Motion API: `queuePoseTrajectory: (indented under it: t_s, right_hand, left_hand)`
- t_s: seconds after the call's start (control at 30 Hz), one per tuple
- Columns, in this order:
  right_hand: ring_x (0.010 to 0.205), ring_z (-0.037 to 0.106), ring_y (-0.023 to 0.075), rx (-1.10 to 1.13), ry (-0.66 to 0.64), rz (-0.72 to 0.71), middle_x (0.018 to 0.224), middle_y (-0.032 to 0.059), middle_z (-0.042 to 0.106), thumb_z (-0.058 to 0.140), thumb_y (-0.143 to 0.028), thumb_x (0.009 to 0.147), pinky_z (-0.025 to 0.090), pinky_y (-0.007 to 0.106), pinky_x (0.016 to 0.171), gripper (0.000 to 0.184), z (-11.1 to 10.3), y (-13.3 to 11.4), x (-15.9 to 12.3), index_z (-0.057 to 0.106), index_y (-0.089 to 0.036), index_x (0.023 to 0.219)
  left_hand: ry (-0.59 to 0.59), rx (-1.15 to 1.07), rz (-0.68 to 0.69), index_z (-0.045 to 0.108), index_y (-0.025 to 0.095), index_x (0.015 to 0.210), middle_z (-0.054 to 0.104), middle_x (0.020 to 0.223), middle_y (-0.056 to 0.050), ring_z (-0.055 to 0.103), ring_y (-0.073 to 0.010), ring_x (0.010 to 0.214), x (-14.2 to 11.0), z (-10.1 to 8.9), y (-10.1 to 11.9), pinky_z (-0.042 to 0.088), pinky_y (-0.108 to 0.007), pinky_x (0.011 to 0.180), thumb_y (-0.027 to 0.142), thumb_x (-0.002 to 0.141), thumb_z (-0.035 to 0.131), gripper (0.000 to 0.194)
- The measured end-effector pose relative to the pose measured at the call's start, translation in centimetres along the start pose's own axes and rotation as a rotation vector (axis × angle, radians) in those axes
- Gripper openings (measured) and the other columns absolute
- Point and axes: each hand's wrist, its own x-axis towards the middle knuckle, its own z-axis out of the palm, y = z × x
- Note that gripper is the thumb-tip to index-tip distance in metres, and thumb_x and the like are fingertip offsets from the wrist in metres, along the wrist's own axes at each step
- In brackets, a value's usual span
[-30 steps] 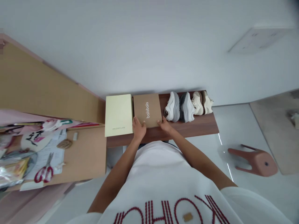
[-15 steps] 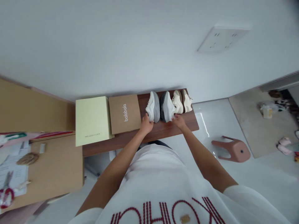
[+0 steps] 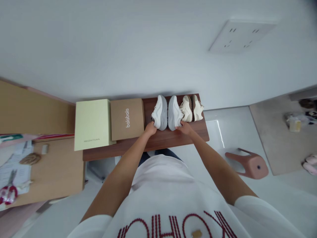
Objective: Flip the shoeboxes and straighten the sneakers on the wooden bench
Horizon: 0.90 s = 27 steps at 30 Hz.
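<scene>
A pair of white sneakers stands on a dark wooden bench against the wall. My left hand grips the heel of the left white sneaker. My right hand grips the heel of the right white sneaker. Both shoes stand side by side, toes toward the wall. A pair of cream and tan sneakers sits just to their right. A brown shoebox marked "balabala" lies left of my left hand, with a pale yellow shoebox beside it.
A light wooden desk at the left carries papers, red scissors and small items. A pink stool lies tipped on the glossy white floor at the right. A beige mat holds more shoes.
My hands left the brown shoebox and moved right onto the white sneakers. The right sneaker, which showed its grey sole side, now stands upright beside the left one.
</scene>
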Motion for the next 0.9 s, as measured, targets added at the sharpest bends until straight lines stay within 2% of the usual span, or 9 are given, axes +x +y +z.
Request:
queuePoseTrajectory:
  t_s: [0.13, 0.33, 0.47, 0.63, 0.9]
  right_hand:
    - [0.097, 0.065, 0.028, -0.15, 0.068, -0.058, 0.101, 0.009, 0.073, 0.065, -0.039, 0.086, 0.049, 0.039, 0.093, 0.036, -0.2, -1.2, -0.8, 0.067, -0.014, 0.111]
    - [0.108, 0.062, 0.0311, -0.443, 0.091, -0.128, 0.11, 0.0172, 0.07, 0.059, -0.04, 0.094, 0.046, 0.036, 0.094, 0.04, -0.1, -3.8, -1.6, 0.063, -0.013, 0.123]
    - [0.111, 0.059, 0.0319, -0.596, 0.047, -0.196, 0.107, 0.0172, 0.07, 0.057, -0.036, 0.096, 0.046, 0.036, 0.091, 0.03, 0.5, -5.9, -1.9, 0.065, -0.016, 0.116]
    - [0.113, 0.058, 0.0328, -0.678, 0.023, -0.242, 0.107, 0.0199, 0.071, 0.057, -0.029, 0.096, 0.046, 0.037, 0.092, 0.02, 1.6, -7.9, -1.7, 0.067, -0.015, 0.107]
    - [0.113, 0.058, 0.0333, -0.694, 0.019, -0.212, 0.109, 0.0222, 0.071, 0.055, -0.025, 0.096, 0.048, 0.04, 0.091, 0.021, 2.9, -8.7, -0.5, 0.068, -0.012, 0.107]
  left_hand:
    - [0.008, 0.123, 0.096, 0.061, 0.014, 0.128, 0.064, 0.134, -0.019, 0.059, -0.0295, 0.127, -1.4, -1.1, 0.2, 0.044, -0.038, 0.108, 0.018, 0.089, 0.057, 0.04]
    - [0.058, 0.294, 0.246, 0.059, 0.017, 0.128, 0.064, 0.131, -0.017, 0.052, -0.0305, 0.131, -3.2, -1.6, 1.0, 0.04, -0.043, 0.113, 0.017, 0.091, 0.052, 0.038]
    - [0.04, 0.429, 0.238, 0.059, 0.017, 0.124, 0.064, 0.125, -0.017, 0.05, -0.0308, 0.131, -3.8, -0.9, 2.4, 0.042, -0.042, 0.107, 0.019, 0.093, 0.05, 0.032]
    - [0.071, 0.477, 0.234, 0.059, 0.012, 0.12, 0.065, 0.12, -0.022, 0.05, -0.0327, 0.128, -4.2, 0.1, 4.0, 0.041, -0.046, 0.105, 0.014, 0.093, 0.048, 0.029]
    - [0.116, 0.442, 0.23, 0.063, 0.009, 0.116, 0.066, 0.117, -0.024, 0.052, -0.0334, 0.125, -3.9, 0.9, 4.7, 0.04, -0.047, 0.104, 0.008, 0.094, 0.04, 0.032]
